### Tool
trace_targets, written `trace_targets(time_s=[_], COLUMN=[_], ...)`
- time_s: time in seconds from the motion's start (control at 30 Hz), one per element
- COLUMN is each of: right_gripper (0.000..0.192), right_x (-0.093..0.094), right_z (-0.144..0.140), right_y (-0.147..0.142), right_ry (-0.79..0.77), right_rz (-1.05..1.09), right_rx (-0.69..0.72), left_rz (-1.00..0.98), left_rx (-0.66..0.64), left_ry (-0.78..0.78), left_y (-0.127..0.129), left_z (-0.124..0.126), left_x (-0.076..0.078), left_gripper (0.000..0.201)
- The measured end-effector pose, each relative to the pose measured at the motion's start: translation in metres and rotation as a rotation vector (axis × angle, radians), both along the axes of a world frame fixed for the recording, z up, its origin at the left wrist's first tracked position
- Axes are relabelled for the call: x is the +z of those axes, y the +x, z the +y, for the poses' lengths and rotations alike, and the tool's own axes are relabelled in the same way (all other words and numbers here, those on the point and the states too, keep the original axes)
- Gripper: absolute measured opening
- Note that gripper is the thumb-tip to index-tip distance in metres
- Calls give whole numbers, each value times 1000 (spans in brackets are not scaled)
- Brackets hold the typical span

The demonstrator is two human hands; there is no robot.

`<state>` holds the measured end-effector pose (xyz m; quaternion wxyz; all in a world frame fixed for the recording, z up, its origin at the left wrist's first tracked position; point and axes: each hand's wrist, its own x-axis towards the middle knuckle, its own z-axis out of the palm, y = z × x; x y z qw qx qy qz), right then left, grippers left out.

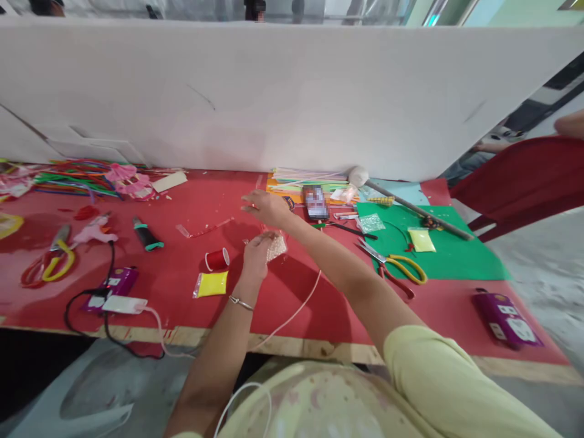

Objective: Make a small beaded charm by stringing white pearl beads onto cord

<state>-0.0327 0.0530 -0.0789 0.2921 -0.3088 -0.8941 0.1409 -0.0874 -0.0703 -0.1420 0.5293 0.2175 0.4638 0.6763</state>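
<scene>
A packet of pale beads is about midway along the tabletop, well in from its near wooden edge. The left hand has its fingers clamped on the packet's left side. The right hand is just beyond, toward the far edge; I cannot tell whether its fingers pinch anything. Left of the left hand, a red spool and a yellow packet narrow the room on that side. Past the right hand, red surface runs to the white board standing along the far edge. Right of the hands, a phone lies nearer that edge, and scissors overlap the near left corner of a green sheet. A purple box sits by the near right corner. A white charger lies close to the near edge, well left.
</scene>
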Motion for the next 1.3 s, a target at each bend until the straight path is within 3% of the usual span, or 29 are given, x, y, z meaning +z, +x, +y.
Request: trace_targets(time_s=[0.1,0.2,0.3,0.43,0.53,0.6,0.67,0.73,0.83,0.93,1.13,1.3], right_gripper=[41,60,71,57,47,48,54,58,55,57,48,46], right_x=[-17,-50,-76,-82,-76,-74,-74,-76,-80,-83,-82,-79], right_z=[-48,-94,-114,-111,-109,-109,-109,-109,-106,-105,-110,-114], right_y=[57,101,114,114,118,120,121,121,121,121,116,116], right_ry=[44,82,48,-86,-247,-434,-678,-911,-1088,-1059,-659,-502], right_rz=[131,154,174,300,477,613,736,815,829,769,513,397], right_rx=[-1,-35,-101,-110,-51,12,36,11,-42,-75,-236,-295], left_rz=[-64,-114,-171,-76,-13,-10,-60,-148,-198,-156,-127,-16], left_rx=[95,75,2,-43,-100,-16,51,-20,-24,16,66,79], left_ry=[25,52,97,139,128,123,55,-27,-40,4,13,52], left_y=[0,7,23,44,43,37,30,28,34,43,43,39], left_z=[5,7,0,-18,-24,-19,-9,3,11,9,3,5], left_x=[2,2,4,16,27,30,26,19,5,-4,-10,-19], left_gripper=[26,30,34,39,47,46,43,43,34,31,29,21])
